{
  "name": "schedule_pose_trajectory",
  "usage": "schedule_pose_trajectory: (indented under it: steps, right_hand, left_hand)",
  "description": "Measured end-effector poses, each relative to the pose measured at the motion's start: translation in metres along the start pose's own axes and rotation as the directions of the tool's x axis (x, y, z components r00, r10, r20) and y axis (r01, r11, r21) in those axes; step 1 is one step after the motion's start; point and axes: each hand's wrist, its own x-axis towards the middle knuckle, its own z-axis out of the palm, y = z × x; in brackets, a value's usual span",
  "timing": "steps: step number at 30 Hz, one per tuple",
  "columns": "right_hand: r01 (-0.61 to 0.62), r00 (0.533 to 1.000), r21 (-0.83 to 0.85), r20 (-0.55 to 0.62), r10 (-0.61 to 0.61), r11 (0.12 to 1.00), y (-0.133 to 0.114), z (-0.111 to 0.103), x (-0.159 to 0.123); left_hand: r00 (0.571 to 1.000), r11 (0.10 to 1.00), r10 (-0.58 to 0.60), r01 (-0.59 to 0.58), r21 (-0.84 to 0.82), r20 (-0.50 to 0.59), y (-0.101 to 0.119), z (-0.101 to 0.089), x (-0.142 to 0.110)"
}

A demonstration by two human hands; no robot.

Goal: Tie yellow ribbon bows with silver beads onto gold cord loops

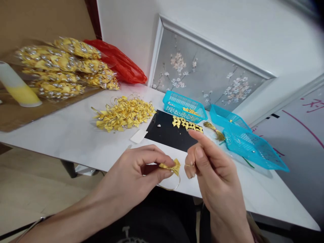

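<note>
Between the thumb and fingers of my left hand point(144, 165) is a small yellow ribbon bow point(175, 167), pinched near the table's front edge. A thin gold cord point(174, 187) curves in a loop below the bow. To the right, my right hand point(212, 165) is closed in a pinch, its index finger pointing up. A short end of thin cord shows at its fingertips; how it joins the bow is not clear. Beyond my hands, a black mat point(164, 133) bears a row of yellow bows point(187, 124) and a silver bead point(159, 126).
A heap of yellow bows point(124, 113) lies left of the mat, near a white card point(138, 136). Blue baskets point(184, 99) and a bundle of gold cords point(215, 131) are at the right. Bagged bows point(58, 64), a red bag point(118, 60) and a cylinder point(19, 86) stand far left.
</note>
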Motion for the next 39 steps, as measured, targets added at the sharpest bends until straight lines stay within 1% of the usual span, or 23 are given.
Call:
schedule_pose_trajectory:
  steps: [10, 20, 24, 27, 29, 31, 33, 36, 38, 39]
  right_hand:
    - [-0.039, 0.998, 0.099, 0.043, 0.035, 0.994, -0.004, 0.003, 0.007]
    - [-0.067, 0.996, 0.164, 0.068, 0.057, 0.984, -0.004, 0.005, 0.012]
    - [-0.081, 0.996, 0.187, 0.059, 0.071, 0.979, -0.004, 0.005, 0.013]
    - [-0.056, 0.998, 0.180, 0.021, 0.053, 0.982, -0.004, 0.006, 0.012]
    - [-0.034, 0.999, 0.146, 0.001, 0.034, 0.989, -0.003, 0.006, 0.013]
    - [-0.019, 1.000, 0.089, -0.005, 0.020, 0.996, -0.003, 0.005, 0.013]
    - [-0.018, 1.000, 0.029, 0.004, 0.018, 0.999, -0.005, 0.004, 0.014]
    - [-0.003, 1.000, -0.080, 0.024, 0.005, 0.997, -0.010, 0.004, 0.013]
    - [0.069, 0.997, -0.210, 0.055, -0.058, 0.975, -0.014, 0.006, 0.011]
    - [0.134, 0.989, -0.270, 0.092, -0.113, 0.953, -0.015, 0.008, 0.009]
  left_hand:
    - [0.998, 0.997, -0.028, 0.024, 0.080, 0.049, 0.003, 0.000, 0.001]
    - [0.991, 0.992, -0.085, 0.075, 0.097, 0.100, 0.000, -0.002, 0.002]
    - [0.986, 0.994, -0.099, 0.093, 0.053, 0.133, -0.002, -0.002, 0.002]
    - [0.981, 0.992, -0.118, 0.122, -0.016, 0.154, -0.004, -0.002, 0.002]
    - [0.983, 0.988, -0.123, 0.135, -0.078, 0.138, -0.005, -0.001, 0.001]
    - [0.986, 0.987, -0.111, 0.124, -0.104, 0.121, -0.005, -0.001, 0.001]
    - [0.990, 0.995, -0.076, 0.083, -0.050, 0.122, -0.006, -0.002, 0.001]
    - [0.987, 0.995, -0.005, -0.011, 0.095, 0.159, -0.007, -0.005, 0.002]
    - [0.981, 0.992, 0.014, -0.038, 0.120, 0.191, -0.008, -0.007, 0.004]
    - [0.977, 0.996, 0.004, -0.024, 0.087, 0.215, -0.008, -0.008, 0.006]
